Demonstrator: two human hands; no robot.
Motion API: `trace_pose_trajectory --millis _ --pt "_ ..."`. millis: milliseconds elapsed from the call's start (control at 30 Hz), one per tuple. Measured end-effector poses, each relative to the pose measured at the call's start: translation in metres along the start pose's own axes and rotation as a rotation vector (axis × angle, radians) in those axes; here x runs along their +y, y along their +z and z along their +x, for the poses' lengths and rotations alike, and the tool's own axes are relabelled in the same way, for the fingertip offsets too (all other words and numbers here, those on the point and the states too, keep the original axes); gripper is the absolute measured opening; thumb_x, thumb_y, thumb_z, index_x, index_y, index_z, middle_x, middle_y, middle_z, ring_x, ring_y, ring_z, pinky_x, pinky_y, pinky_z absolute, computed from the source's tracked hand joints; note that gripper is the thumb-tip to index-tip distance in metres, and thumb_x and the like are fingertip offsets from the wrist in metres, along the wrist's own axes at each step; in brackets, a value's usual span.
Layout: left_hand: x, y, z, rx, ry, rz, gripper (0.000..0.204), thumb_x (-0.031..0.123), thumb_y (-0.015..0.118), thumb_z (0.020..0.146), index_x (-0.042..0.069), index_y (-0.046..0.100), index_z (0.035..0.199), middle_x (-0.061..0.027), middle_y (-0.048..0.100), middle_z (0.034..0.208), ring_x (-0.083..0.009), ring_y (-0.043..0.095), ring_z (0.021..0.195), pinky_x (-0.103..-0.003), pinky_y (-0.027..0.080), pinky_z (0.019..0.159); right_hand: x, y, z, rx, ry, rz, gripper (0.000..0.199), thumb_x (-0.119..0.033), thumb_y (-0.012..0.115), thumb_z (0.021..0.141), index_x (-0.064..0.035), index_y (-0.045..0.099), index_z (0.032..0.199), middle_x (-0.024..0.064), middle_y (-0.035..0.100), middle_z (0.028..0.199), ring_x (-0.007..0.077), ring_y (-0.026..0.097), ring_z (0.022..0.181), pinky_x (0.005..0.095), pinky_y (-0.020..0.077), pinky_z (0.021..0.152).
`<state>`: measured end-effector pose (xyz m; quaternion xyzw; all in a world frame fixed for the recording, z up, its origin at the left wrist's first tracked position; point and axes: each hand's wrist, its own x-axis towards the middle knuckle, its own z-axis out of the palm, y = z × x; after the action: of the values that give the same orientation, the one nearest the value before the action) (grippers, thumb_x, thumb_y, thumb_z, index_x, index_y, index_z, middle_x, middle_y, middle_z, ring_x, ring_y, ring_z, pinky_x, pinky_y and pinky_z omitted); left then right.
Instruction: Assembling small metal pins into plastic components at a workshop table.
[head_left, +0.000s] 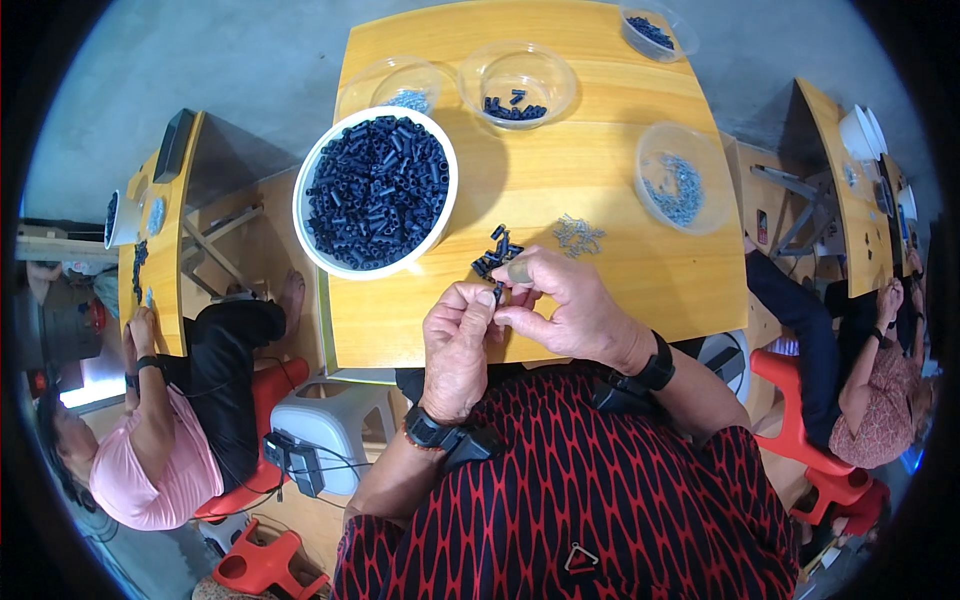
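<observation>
Near the table's front edge, my left hand (460,335) pinches a small black plastic tube (499,291) between thumb and fingers. My right hand (570,300) meets it there, its fingers bent in toward the same piece; a covering shows on one finger. Whether the right fingers grip the tube or another small part, I cannot make out. Just beyond my hands lies a loose pile of black tubes (497,250). To its right a small heap of silvery screws (577,235) is spread on the wood. At the left stands a white bowl (303,205) full of black tubes.
Clear plastic bowls stand farther off: one (570,85) with several black pieces, one (345,95) with small silvery parts, one (650,150) with screws, and one (685,30) at the far right corner. People sit at the side tables (170,280) left and right.
</observation>
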<state>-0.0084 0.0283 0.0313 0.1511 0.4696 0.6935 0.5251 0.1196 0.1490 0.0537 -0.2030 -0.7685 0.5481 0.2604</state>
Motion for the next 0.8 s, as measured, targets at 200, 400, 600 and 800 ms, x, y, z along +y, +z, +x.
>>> trace_pose_trajectory --millis 200,400,600,800 --pt "0.003 -0.007 -0.002 -0.065 -0.08 -0.112 0.008 0.014 0.061 0.103 0.007 0.064 0.101 -0.0011 0.067 0.094 -0.0095 0.061 0.082 -0.027 0.051 0.078 -0.01 -0.001 0.001 -0.066 -0.045 -0.225 0.024 -0.011 0.078 0.082 0.0005 0.059 0.092 0.0159 0.06 0.083 0.0354 0.064 0.072 0.0422 0.0527 0.063" --pt "0.003 -0.009 -0.005 -0.056 -0.139 -0.164 0.009 0.009 0.062 0.102 0.002 0.067 0.101 -0.0065 0.071 0.097 -0.0138 0.067 0.088 -0.031 0.055 0.083 -0.01 -0.001 -0.003 -0.087 -0.098 -0.268 0.019 -0.008 0.074 0.082 -0.0007 0.057 0.088 0.0159 0.059 0.082 0.0375 0.063 0.073 0.0444 0.0505 0.063" --pt "0.002 -0.012 -0.011 -0.047 -0.117 -0.11 0.006 0.002 0.064 0.099 0.0 0.069 0.096 -0.0065 0.072 0.092 -0.014 0.067 0.083 -0.03 0.056 0.08 -0.005 0.0 -0.005 -0.09 -0.186 -0.239 0.018 -0.007 0.072 0.082 -0.0014 0.056 0.087 0.0141 0.057 0.081 0.0365 0.062 0.071 0.0448 0.05 0.063" --pt "0.006 -0.005 -0.013 -0.047 -0.123 -0.111 0.006 0.002 0.064 0.099 0.0 0.068 0.096 -0.0046 0.07 0.09 -0.0132 0.067 0.081 -0.029 0.056 0.075 0.001 0.0 -0.01 -0.094 -0.266 -0.252 0.017 -0.007 0.071 0.082 -0.0019 0.055 0.086 0.0126 0.055 0.079 0.0338 0.062 0.069 0.043 0.0512 0.061"
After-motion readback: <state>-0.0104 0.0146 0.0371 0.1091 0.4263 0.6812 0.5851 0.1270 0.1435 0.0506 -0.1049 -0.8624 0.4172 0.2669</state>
